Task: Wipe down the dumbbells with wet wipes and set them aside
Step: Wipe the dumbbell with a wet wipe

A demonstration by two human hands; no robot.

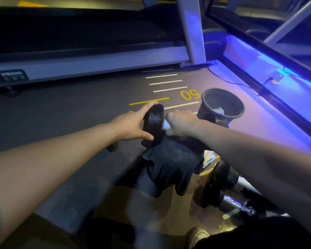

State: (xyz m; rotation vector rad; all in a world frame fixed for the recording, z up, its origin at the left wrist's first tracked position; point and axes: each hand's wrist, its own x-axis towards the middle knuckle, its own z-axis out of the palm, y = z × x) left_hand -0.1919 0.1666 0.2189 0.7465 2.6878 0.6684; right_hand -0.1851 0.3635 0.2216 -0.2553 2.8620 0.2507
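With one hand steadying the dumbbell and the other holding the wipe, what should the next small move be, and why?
Probably slide the wipe along the handle: the right hand grips it just beside the wet-looking head, which the left hand steadies.

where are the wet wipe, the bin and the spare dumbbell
wet wipe (166,125), head view, white edge showing under the right hand
bin (206,105), head view, dark outer wall at left
spare dumbbell (219,178), head view, black weight head on the floor

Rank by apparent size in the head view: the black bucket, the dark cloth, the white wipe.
1. dark cloth, though it lies nearer the camera.
2. black bucket, fairly close behind.
3. white wipe, mostly hidden under the right hand.
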